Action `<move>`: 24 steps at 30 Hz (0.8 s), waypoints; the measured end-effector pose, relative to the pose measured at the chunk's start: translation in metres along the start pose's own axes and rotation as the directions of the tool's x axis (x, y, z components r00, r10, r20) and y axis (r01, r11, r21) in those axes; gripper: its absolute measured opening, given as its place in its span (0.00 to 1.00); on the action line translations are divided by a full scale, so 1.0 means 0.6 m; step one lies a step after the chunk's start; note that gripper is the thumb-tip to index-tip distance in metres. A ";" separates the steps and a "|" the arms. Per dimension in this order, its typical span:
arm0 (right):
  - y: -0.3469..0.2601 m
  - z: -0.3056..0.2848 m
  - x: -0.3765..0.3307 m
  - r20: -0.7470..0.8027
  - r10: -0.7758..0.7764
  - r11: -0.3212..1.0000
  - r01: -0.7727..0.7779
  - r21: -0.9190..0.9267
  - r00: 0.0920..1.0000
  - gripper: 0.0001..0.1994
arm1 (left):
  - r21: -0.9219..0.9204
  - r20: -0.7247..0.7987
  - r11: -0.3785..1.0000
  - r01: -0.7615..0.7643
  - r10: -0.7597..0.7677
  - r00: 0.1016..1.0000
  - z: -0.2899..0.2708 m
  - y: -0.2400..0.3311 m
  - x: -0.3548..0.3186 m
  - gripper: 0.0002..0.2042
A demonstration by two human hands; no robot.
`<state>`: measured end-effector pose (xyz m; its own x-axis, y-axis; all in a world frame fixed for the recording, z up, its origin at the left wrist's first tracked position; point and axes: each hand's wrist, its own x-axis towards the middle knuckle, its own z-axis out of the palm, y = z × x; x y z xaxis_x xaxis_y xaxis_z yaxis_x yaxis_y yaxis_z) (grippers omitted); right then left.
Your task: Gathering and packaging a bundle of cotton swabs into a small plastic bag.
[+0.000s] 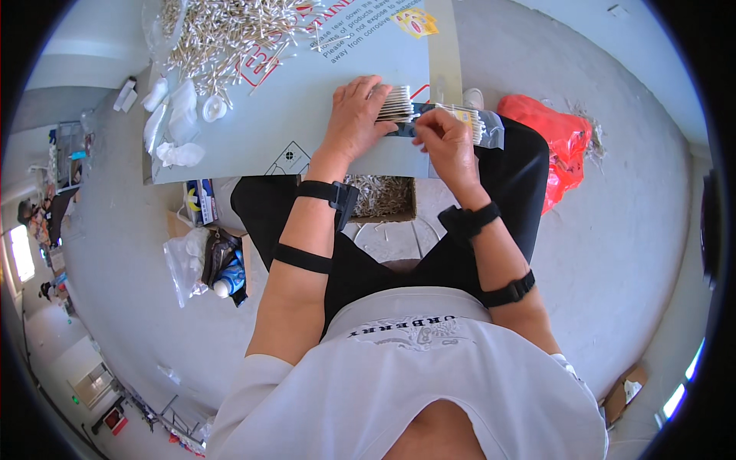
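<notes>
A neat row of cotton swabs (396, 104) lies on the table near its front edge. Around its left side curves my left hand (354, 115), thumb below and fingers above, gripping the row. My right hand (452, 146) is just right of the row, thumb and forefinger pinched together; what is between them is too small to make out. Beyond its knuckles, a second bunch of swabs with a yellow label (466, 116) lies on clear plastic film (493, 132) at the table's right edge.
A large heap of loose swabs (222, 38) covers the far left, near white crumpled wrappings (182, 111) and a tape roll (215, 108). Yellow labels (415, 22) lie at the back. Below the table edge sits a box of swabs (379, 198). A red plastic bag (546, 146) is on the floor.
</notes>
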<state>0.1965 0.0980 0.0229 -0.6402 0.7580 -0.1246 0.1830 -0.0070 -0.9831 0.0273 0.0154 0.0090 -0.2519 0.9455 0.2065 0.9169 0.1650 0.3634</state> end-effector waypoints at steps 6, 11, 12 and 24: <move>-0.008 -0.024 -0.025 0.220 -0.198 0.880 0.272 -0.389 0.955 0.07 | -0.009 0.101 0.999 0.046 -0.045 0.994 -0.010 0.009 -0.009 0.41; 0.009 0.006 0.013 -0.140 -0.345 0.874 0.264 -0.408 0.928 0.07 | 0.080 0.068 0.995 0.064 -0.070 0.995 0.015 0.026 -0.032 0.42; 0.005 0.010 0.014 -0.033 -0.334 0.724 0.234 -0.648 0.942 0.07 | 0.096 0.066 0.992 0.087 -0.093 0.993 0.017 0.028 -0.038 0.43; 0.003 0.024 0.020 0.046 -0.370 0.703 0.312 -0.639 0.928 0.07 | -0.020 0.037 0.992 0.128 -0.127 0.991 0.014 0.032 -0.043 0.42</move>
<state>0.1785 0.0975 0.0180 -0.6963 0.6758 0.2419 0.4059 0.6487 -0.6438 0.0538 -0.0033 0.0029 -0.3551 0.9265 0.1250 0.8706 0.2790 0.4054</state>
